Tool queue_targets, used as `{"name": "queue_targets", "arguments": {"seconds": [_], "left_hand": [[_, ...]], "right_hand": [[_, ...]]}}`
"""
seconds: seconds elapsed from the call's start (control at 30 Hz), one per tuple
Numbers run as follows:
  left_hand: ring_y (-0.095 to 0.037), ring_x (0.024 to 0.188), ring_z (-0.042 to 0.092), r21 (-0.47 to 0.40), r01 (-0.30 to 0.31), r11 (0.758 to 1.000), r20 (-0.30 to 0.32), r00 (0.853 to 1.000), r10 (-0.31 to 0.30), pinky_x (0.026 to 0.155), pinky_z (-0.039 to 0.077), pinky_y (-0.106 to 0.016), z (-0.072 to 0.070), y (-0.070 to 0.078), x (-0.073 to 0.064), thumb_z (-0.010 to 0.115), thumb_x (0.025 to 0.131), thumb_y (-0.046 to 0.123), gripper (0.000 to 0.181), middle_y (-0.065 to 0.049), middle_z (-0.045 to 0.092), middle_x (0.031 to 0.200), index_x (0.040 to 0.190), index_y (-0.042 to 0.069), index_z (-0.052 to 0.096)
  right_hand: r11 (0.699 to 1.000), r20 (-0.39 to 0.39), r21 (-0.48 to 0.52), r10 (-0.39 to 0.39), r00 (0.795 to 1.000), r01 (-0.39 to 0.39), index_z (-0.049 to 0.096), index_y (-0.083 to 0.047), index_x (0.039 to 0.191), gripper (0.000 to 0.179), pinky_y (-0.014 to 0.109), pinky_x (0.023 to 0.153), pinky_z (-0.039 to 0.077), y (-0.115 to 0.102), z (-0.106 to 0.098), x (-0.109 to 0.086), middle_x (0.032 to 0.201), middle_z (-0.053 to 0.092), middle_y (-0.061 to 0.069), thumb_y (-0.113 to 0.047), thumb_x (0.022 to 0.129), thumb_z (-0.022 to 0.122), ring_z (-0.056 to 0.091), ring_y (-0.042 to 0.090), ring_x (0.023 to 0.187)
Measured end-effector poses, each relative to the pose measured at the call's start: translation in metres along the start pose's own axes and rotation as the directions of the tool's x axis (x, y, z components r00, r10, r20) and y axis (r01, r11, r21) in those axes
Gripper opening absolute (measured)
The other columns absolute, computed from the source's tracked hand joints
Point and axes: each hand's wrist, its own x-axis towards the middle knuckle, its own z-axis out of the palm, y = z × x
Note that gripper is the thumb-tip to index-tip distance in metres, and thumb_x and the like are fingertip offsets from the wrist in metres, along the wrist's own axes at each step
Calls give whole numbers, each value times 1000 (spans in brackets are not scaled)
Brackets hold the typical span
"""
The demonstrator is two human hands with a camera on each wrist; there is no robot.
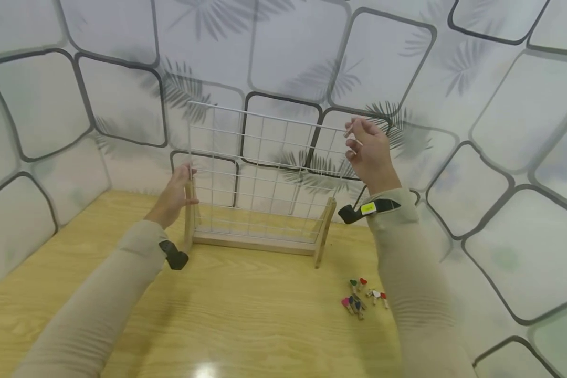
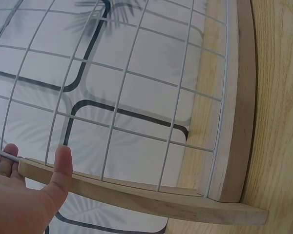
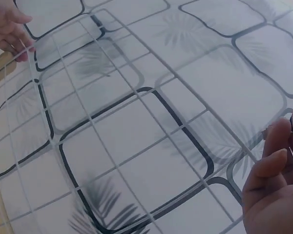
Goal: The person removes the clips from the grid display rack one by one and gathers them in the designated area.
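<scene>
A white wire grid [image 1: 264, 152] stands upright in a wooden base [image 1: 255, 244] with a wooden post at each end. My left hand [image 1: 172, 197] holds the rack's left side, where the wire edge meets the top of the wooden post [image 2: 112, 195]. Its thumb [image 2: 62, 168] lies on the near side and other fingers are round the wire edge. At the grid's top right corner, my right hand [image 1: 369, 152] pinches a small wooden clothespin [image 1: 348, 131]. Only the clothespin's tip [image 3: 265, 133] shows beyond the fingers in the right wrist view.
Several small clothespins with coloured hearts [image 1: 354, 302] lie in a loose pile on the wood-grain table [image 1: 245, 315], near my right forearm. A patterned covering [image 1: 283, 63] rises behind the rack and along both sides.
</scene>
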Motion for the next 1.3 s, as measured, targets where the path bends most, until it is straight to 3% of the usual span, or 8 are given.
{"name": "queue_targets", "arguments": {"seconds": [0.17,0.3,0.47,0.7,0.93,1.13,1.3], "left_hand": [[-35,144,0,23,-12,1000,-21,1000,13,100,40,-53,-4,-10,11,8,106,42,61,-16,3,158,155,10,-6],[-34,145,1,31,-33,999,-28,999,34,99,41,-54,-6,-11,16,9,105,46,63,-16,4,158,156,12,-6],[-34,144,2,35,-44,998,-18,999,45,98,44,-50,-7,-11,16,9,105,45,62,-18,6,158,156,10,-2],[-33,145,4,36,-44,998,-30,999,45,96,47,-43,-12,-6,11,9,105,45,64,-19,7,157,155,8,-2],[-33,145,5,-2,-36,999,-47,998,36,80,51,-23,-16,-1,7,11,105,45,65,-20,10,157,155,6,2],[-32,145,6,-4,-40,999,-45,998,40,78,52,-22,-22,-4,5,13,105,46,65,-21,10,157,155,5,3],[-35,144,7,32,-75,997,-44,996,77,79,54,-21,-22,-6,4,14,106,41,62,-22,10,156,154,2,5]], "right_hand": [[992,126,-69,118,985,-110,57,-6,109,16,22,50,38,15,-25,-25,99,58,3,-18,98,58,48,13,66],[977,145,-142,177,974,-157,58,-5,107,14,20,55,44,28,-47,-42,99,59,3,-16,99,57,52,11,70],[955,113,-205,239,964,-213,56,-5,109,11,17,57,47,49,-78,-72,98,60,2,-11,102,50,55,8,71],[924,69,-273,295,953,-266,62,-10,96,15,15,59,49,81,-120,-113,91,63,1,-6,102,49,58,6,71],[825,-83,-412,389,917,-387,61,-12,105,8,19,60,47,103,-161,-150,93,56,-2,-15,101,55,54,7,71],[782,-162,-419,435,886,-460,57,2,116,20,19,59,48,122,-185,-175,94,55,1,-12,101,54,55,8,70],[755,-194,-463,426,884,-465,51,15,121,30,19,60,49,126,-194,-184,88,60,4,-8,102,51,56,9,71]]}}
